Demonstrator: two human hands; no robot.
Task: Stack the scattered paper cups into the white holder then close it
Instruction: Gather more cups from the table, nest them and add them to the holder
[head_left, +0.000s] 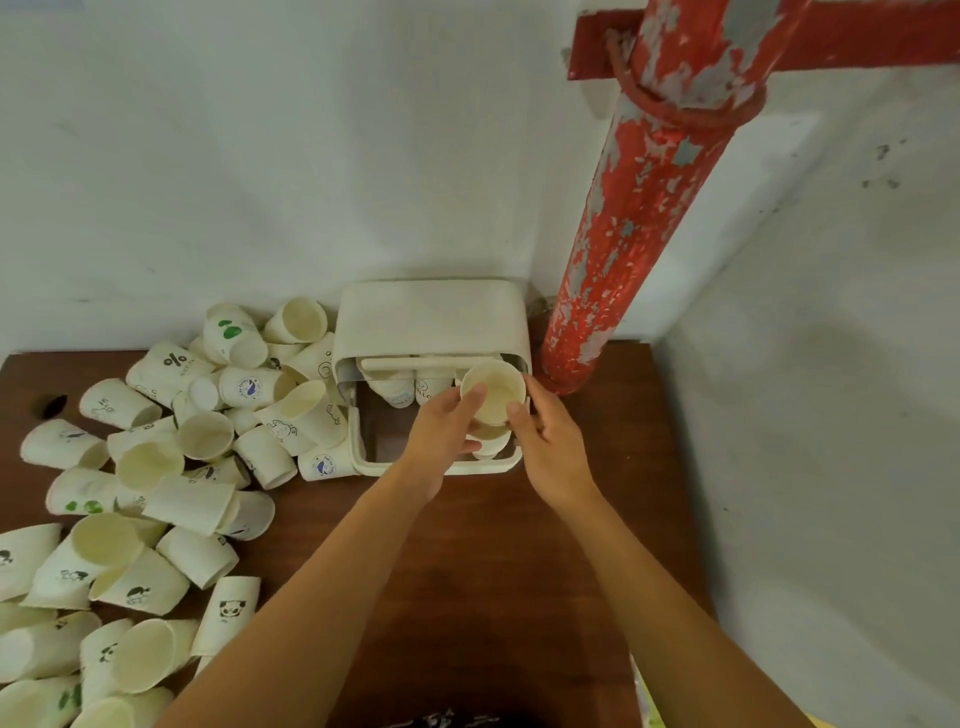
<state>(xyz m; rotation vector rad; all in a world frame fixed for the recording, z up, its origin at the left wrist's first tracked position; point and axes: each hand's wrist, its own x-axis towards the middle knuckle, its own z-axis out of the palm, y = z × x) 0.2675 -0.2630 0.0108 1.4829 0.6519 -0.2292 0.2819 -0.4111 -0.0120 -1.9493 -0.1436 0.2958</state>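
Note:
The white holder (358, 441) stands open at the back of the brown table, its lid (431, 317) tipped up against the wall. Two cups lie inside at the back. A stack of paper cups (496, 395) sits over the holder's right side. My left hand (447, 426) grips the stack from the left and my right hand (545, 441) grips it from the right. Scattered paper cups (171, 467), several with printed pictures, cover the table's left half.
A peeling red pipe (639, 208) rises from the table corner just right of the holder. White walls close off the back and right. The table (493, 545) has a dark hole (53, 406) near its left edge.

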